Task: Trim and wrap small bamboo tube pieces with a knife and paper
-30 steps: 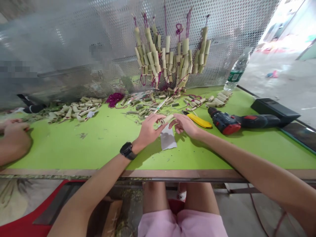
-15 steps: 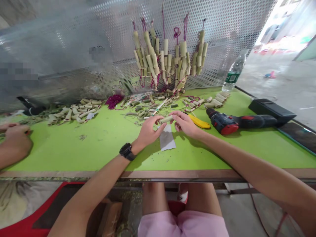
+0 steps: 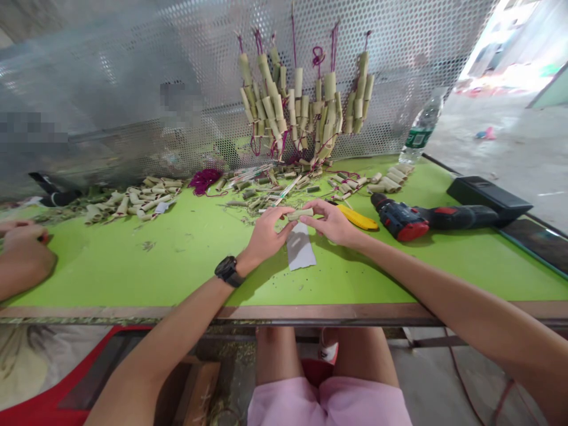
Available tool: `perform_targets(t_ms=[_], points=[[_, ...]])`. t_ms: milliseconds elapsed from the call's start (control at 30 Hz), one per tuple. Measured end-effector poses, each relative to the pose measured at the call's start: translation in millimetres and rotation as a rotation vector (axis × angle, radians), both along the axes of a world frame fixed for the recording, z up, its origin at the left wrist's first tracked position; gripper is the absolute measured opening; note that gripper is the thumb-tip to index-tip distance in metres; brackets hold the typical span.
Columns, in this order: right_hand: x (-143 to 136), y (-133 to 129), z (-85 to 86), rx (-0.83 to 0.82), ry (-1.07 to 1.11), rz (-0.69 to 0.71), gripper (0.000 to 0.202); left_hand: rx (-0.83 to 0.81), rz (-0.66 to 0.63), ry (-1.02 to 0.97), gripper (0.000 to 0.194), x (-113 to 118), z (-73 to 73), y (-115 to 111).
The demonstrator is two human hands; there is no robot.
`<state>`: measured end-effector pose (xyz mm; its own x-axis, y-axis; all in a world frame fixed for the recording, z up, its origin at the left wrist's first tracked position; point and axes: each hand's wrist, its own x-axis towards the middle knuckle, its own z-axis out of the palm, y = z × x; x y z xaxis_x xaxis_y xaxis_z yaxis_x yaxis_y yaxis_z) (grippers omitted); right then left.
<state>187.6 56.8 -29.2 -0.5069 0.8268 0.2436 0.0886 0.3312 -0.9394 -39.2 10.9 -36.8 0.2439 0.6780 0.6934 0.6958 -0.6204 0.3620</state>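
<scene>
Head view: short, pale-green bamboo tube [image 3: 300, 215] is held btwn both hands, just above the bright green tabletop [image 3: 133, 266], a bit R of its middle & about halfway btwn front & back edges. Tube looks straight, cylindrical, w/ a smooth pale side & cut ends; it lies nearly level, R end a touch higher, ends partly hidden by fingertips. L hand [image 3: 266, 239], w/ black wristwatch [image 3: 228, 271] on the wrist, has thumb & fingers closed on the tube's L end; R hand [image 3: 333, 223] has thumb & fingertips closed on its R end. Torn-edged white paper piece [image 3: 302, 253] lies flat below, toward the front edge, dark specks nr its lower end. Just beyond R hand: yellow-handled tool [image 3: 360, 219], then black-and-red cordless drill [image 3: 402, 220] & black box [image 3: 488, 196] toward the R edge, dark flat device [image 3: 539, 242] by that edge. Clear plastic bottle w/ green label [image 3: 419, 136] stands nr back R corner. Along the back edge: loose bamboo pieces, purple cord bundle [image 3: 205, 181] & pale tube pile [image 3: 133, 200] to its L; strung bamboo tubes [image 3: 328, 112] hang on the perforated metal panel [image 3: 177, 142]. Another person's hand [image 3: 26, 251] is at the L edge.
</scene>
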Motion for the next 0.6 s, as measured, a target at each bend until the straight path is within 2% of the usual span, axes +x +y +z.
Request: perform_targets(t_ms=[167, 433, 533, 600], points=[[1, 0, 0.1, 0.047, -0.034, -0.036, 0.041, -0.086, 0.028, 0.029, 0.047, -4, 0.4, 4], [1, -1, 2.1, 0.158, -0.135, -0.066, 0.034, -0.149, -0.025, 0.088, 0.052, -6, 3.9, 4], [3, -2, 6.4, 0.196, -0.207, -0.09, 0.033, -0.154, -0.036, 0.113, 0.049, -9, 3.6, 7], [5, -2, 9.6, 0.233, -0.289, -0.14, 0.03, -0.164, 0.001, 0.109, 0.043, -16, 3.9, 12]])
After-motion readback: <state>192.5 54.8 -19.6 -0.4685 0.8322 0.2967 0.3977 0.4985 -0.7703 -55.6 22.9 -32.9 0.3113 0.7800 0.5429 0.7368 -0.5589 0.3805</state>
